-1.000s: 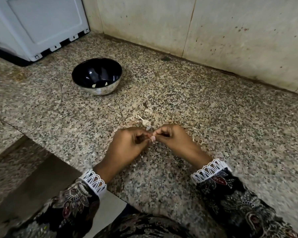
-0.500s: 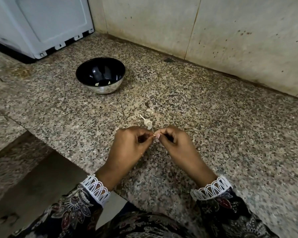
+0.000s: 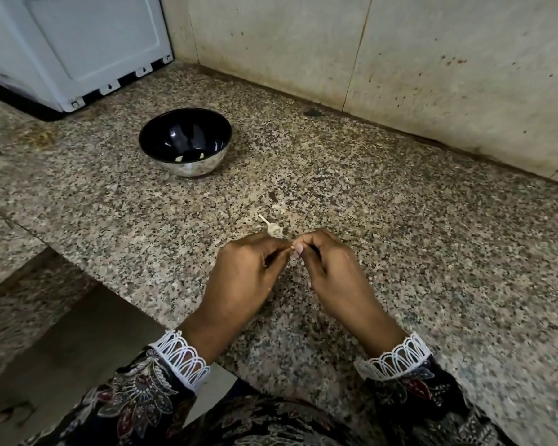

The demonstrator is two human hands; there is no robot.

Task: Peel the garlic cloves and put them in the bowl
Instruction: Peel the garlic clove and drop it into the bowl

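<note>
The garlic clove [image 3: 291, 249] sits right between the two hands, only a sliver of pale tip showing where the fingertips meet, just above the granite counter [image 3: 400, 239]. The left hand [image 3: 248, 272] pinches it from one side with fingers curled in, and the right hand [image 3: 327, 268] nips at it from the other, thumbnail turned toward the clove. Both grips are tight and narrow, and most of the clove is hidden inside them.

What has shifted over the last second? Very little in the grip: a second ago the hands were bunched close together, and now they have drawn a touch apart with the knuckles opened outward, the clove still pinned at the meeting point. That reads to me as skin being worked loose, though no strip of peel can be seen coming away, so I judge this clove is still mid-peel.

Just beyond the fingertips lies a bit of garlic stem [image 3: 271, 227] with a papery end, and a few pale flecks further out. Well beyond the left hand stands the black bowl [image 3: 149, 146], with a couple of pale pieces at its bottom, likely cloves already done. Farther still, a white appliance [image 3: 78, 49] against the stained wall [image 3: 432, 59].
</note>
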